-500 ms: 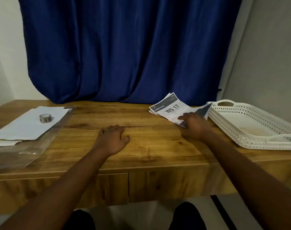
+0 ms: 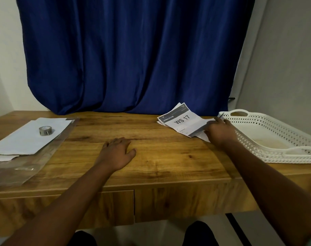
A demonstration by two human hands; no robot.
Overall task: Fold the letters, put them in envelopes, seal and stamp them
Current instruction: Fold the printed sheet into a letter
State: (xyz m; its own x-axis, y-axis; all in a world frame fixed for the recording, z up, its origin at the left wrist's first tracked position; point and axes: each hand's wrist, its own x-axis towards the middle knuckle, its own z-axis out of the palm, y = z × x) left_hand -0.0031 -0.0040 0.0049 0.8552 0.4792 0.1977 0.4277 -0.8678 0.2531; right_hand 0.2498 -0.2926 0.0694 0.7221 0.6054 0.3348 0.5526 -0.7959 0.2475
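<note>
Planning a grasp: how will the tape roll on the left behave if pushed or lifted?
The tape roll lies flat on white sheets, so it probably slides, not rolls. It looks small, likely light. A push may drag the loose sheets along.

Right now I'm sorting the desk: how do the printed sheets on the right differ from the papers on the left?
The printed sheets carry bold text and a dark band; the papers look blank. The right hand holds the printed sheets; a tape roll sits on the papers. The printed sheets lie fanned beside the white basket; the papers lie flat. Both rest on the wooden desk.
</note>
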